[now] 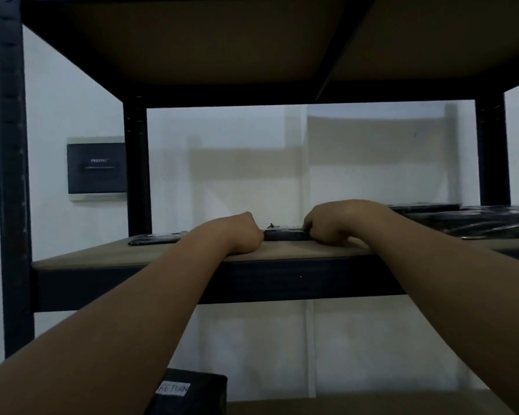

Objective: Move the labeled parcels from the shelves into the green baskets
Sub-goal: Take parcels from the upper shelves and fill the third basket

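Observation:
A flat black parcel (285, 234) lies on the brown shelf board (132, 256) at about eye height. My left hand (243, 235) rests on the board with its fingers curled onto the parcel's left end. At the parcel's right end my right hand (330, 223) is closed over the edge. Another flat dark parcel (156, 238) lies to the left of my left wrist. More black wrapped parcels (477, 221) are stacked at the right of the same shelf. On the shelf below stands a black box with a white "RETURN" label (174, 388). No green basket is in view.
The black metal rack has uprights at the left (11, 175), back left (137, 169) and back right (492, 151). Another shelf board (192, 40) hangs close above. A dark wall panel (96, 167) is mounted on the white wall at left.

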